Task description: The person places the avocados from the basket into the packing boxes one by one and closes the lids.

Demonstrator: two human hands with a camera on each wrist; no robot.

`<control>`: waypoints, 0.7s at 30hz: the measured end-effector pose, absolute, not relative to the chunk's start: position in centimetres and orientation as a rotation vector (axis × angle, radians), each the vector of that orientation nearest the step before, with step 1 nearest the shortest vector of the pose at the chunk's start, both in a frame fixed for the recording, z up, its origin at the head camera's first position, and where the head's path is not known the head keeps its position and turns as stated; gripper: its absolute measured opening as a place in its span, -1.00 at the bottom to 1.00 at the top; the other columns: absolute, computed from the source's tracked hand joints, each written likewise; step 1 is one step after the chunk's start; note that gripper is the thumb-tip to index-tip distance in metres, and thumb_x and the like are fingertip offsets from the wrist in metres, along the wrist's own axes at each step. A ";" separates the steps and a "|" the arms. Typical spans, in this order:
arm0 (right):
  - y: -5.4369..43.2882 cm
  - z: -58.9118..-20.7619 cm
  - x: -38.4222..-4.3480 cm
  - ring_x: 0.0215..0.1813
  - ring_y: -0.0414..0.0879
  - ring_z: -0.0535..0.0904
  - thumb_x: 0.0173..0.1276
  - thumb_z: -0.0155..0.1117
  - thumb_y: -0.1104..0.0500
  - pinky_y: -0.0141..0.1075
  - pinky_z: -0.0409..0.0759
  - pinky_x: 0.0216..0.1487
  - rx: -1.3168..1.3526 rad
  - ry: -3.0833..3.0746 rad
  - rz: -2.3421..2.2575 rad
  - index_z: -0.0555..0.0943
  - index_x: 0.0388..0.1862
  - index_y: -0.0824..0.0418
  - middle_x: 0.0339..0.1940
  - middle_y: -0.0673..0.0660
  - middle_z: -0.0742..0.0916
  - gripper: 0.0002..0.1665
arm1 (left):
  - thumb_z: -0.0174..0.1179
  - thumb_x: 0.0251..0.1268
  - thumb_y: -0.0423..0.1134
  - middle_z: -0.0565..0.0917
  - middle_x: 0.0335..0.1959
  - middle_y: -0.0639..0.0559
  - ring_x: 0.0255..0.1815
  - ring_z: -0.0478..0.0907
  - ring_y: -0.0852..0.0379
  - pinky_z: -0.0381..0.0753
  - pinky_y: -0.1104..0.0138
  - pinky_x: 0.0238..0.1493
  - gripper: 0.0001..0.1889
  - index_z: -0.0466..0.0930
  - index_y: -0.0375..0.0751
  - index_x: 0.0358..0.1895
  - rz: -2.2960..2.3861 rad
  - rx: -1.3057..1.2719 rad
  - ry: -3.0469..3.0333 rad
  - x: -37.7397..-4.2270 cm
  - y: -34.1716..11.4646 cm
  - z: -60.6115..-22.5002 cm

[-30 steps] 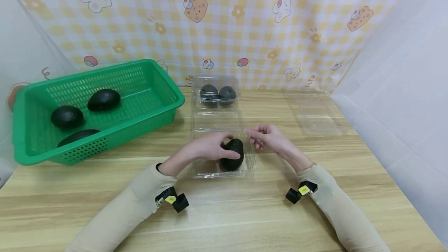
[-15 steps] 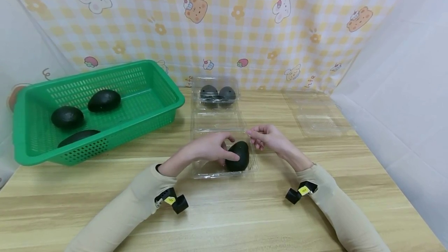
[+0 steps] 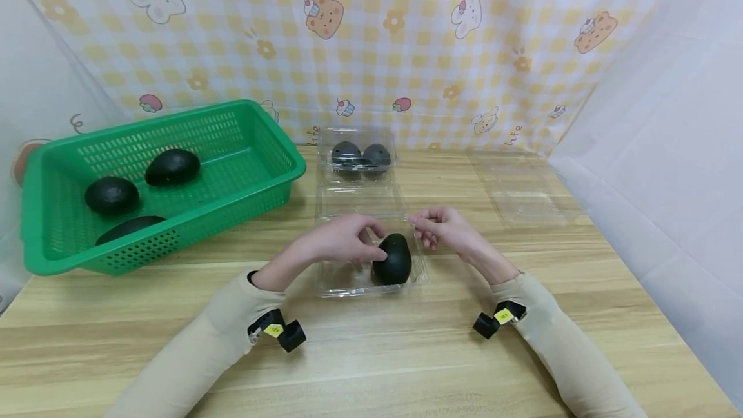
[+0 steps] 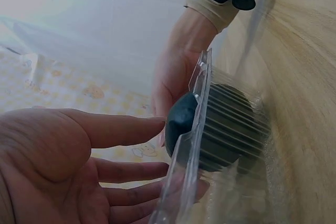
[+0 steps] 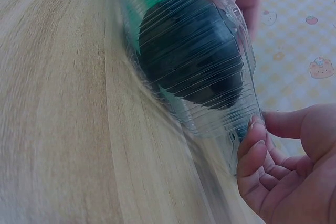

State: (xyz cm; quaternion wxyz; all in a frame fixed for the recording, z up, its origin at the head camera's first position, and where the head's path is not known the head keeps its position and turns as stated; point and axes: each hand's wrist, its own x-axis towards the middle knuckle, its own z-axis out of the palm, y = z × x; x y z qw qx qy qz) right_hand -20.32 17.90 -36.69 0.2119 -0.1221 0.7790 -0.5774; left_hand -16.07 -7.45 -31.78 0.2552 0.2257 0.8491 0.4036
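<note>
A dark avocado (image 3: pixel 393 260) sits in the right half of a clear plastic clamshell container (image 3: pixel 342 291), its lid laid back toward the wall. My left hand (image 3: pixel 339 240) is beside the avocado, fingers loosely spread, thumb tip at its side; the left wrist view shows the left hand (image 4: pixel 47 150) with space between thumb and fingers. My right hand (image 3: pixel 444 229) is at the container's right edge. In the right wrist view, the right hand's thumb and index finger pinch the rim, and the avocado (image 5: pixel 191 51) shows through the ribbed wall.
A green basket (image 3: pixel 232 202) at left holds several avocados (image 3: pixel 172 166). Behind the open container stands a closed clear container (image 3: pixel 358 136) with two dark avocados. More clear containers (image 3: pixel 522 192) lie at back right. A patterned curtain hangs along the table's far edge.
The avocado has shifted right in the container and tipped slightly. My left hand has loosened from around it and drawn back a little to the left. My right hand has stayed in place.
</note>
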 end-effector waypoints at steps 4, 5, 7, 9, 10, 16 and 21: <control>17.9 -36.6 -20.3 -0.52 -0.21 0.50 0.57 0.17 0.11 -0.42 0.48 -0.48 -0.332 2.165 -1.604 0.54 -0.11 0.52 -0.48 0.03 0.63 -0.61 | 0.34 0.32 -0.20 0.74 -0.23 -0.05 -0.25 0.71 0.03 0.64 0.30 -0.24 -0.53 0.54 -0.37 0.21 1.085 0.621 2.338 -16.2 -7.9 -31.6; 17.9 -36.7 -20.3 -0.52 -0.21 0.50 0.57 0.17 0.11 -0.42 0.48 -0.48 -0.330 2.167 -1.602 0.53 -0.10 0.53 -0.47 0.03 0.63 -0.60 | 0.34 0.33 -0.18 0.73 -0.22 -0.05 -0.23 0.70 0.05 0.64 0.30 -0.23 -0.53 0.55 -0.36 0.21 1.077 0.622 2.352 -16.2 -8.0 -31.5; 17.9 -36.7 -20.3 -0.52 -0.21 0.50 0.57 0.17 0.12 -0.42 0.48 -0.48 -0.327 2.170 -1.599 0.54 -0.09 0.54 -0.47 0.03 0.63 -0.59 | 0.33 0.34 -0.16 0.72 -0.21 -0.04 -0.21 0.67 0.08 0.63 0.28 -0.20 -0.52 0.55 -0.35 0.22 1.058 0.628 2.382 -16.2 -8.2 -31.3; 17.9 -36.7 -20.3 -0.52 -0.21 0.50 0.57 0.17 0.11 -0.42 0.48 -0.48 -0.327 2.173 -1.596 0.54 -0.08 0.54 -0.47 0.03 0.63 -0.58 | 0.32 0.36 -0.14 0.71 -0.16 -0.05 -0.16 0.65 0.09 0.64 0.26 -0.14 -0.51 0.54 -0.35 0.24 1.052 0.626 2.412 -16.1 -8.4 -31.1; 18.0 -36.7 -20.4 -0.52 -0.21 0.50 0.57 0.17 0.11 -0.42 0.49 -0.48 -0.327 2.174 -1.594 0.54 -0.07 0.55 -0.47 0.03 0.63 -0.58 | 0.31 0.37 -0.13 0.70 -0.14 -0.07 -0.14 0.64 0.07 0.64 0.25 -0.13 -0.50 0.52 -0.35 0.25 1.057 0.620 2.426 -16.1 -8.5 -31.1; 18.0 -36.7 -20.4 -0.52 -0.21 0.50 0.58 0.16 0.12 -0.42 0.49 -0.48 -0.327 2.176 -1.596 0.53 -0.06 0.55 -0.46 0.04 0.63 -0.58 | 0.28 0.40 -0.16 0.63 0.09 -0.27 0.08 0.60 -0.10 0.61 0.10 0.10 -0.48 0.46 -0.37 0.30 1.137 0.658 2.506 -16.0 -9.1 -31.2; 17.9 -36.8 -20.3 -0.52 -0.21 0.50 0.58 0.16 0.13 -0.43 0.48 -0.48 -0.330 2.168 -1.599 0.53 -0.08 0.56 -0.46 0.05 0.63 -0.59 | 0.27 0.41 -0.19 0.58 0.17 -0.30 0.14 0.58 -0.17 0.58 0.05 0.17 -0.50 0.45 -0.35 0.32 1.215 0.699 2.543 -15.8 -9.8 -31.1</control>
